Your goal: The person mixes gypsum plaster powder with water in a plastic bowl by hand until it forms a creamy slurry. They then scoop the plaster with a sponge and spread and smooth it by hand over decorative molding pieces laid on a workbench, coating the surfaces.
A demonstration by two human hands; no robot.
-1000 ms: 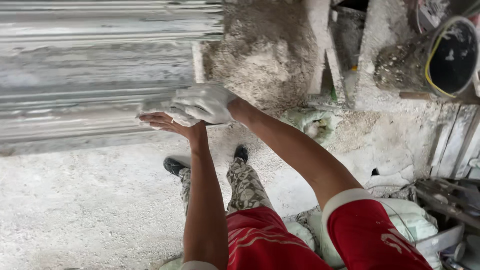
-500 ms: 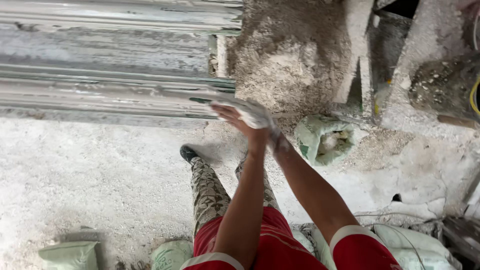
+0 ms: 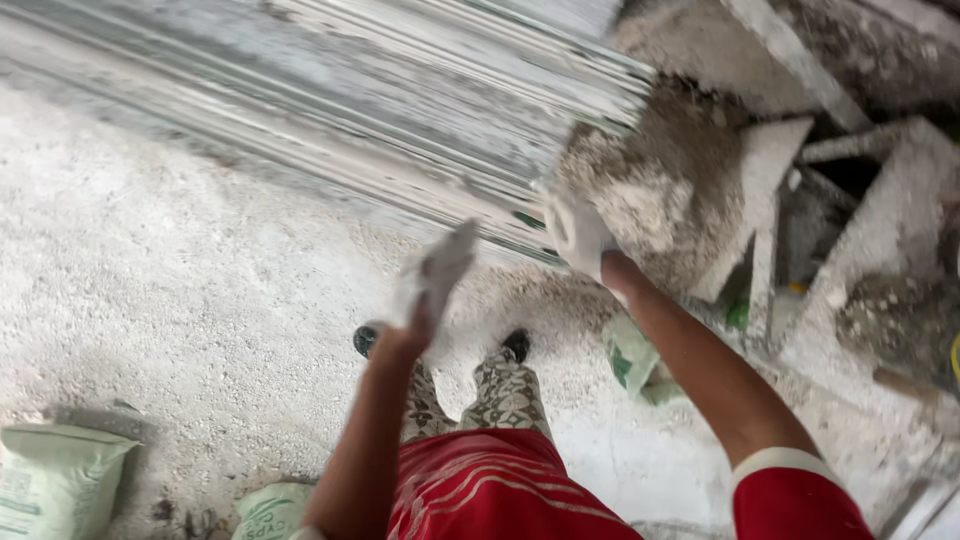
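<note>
Half a second back both hands were meeting in front of the body, palm against palm; now they are standing apart, and the view is swinging so that the stacked grey slabs (image 3: 330, 110) are slanting across the upper left instead of lying level. The left hand (image 3: 432, 285) is hanging above the feet, blurred, coated in pale dust or a glove — which one cannot be told — with fingers stretched flat and nothing between them. The right hand (image 3: 578, 232) is reaching further out, toward the near end of the slab stack, and is wearing a white glove; it is looking loosely curled, yet whether it is closing on anything cannot be told through the blur. It is sitting just beside the slab ends and in front of a heap of grey rubble (image 3: 655, 190).

Underfoot, the floor (image 3: 150, 300) is rough pale concrete, gritty and dusted white. The person is standing on it in dark shoes (image 3: 515, 345), patterned trousers and red shorts (image 3: 490, 490), with red sleeves edged in white. A light green sack (image 3: 55, 478) is lying at the lower left, a second one (image 3: 268, 510) near it by the left elbow, and a crumpled green bag (image 3: 632, 358) is resting under the right forearm. To the right, pale concrete pieces (image 3: 765, 170) are leaning among debris — dark gaps are showing between them
</note>
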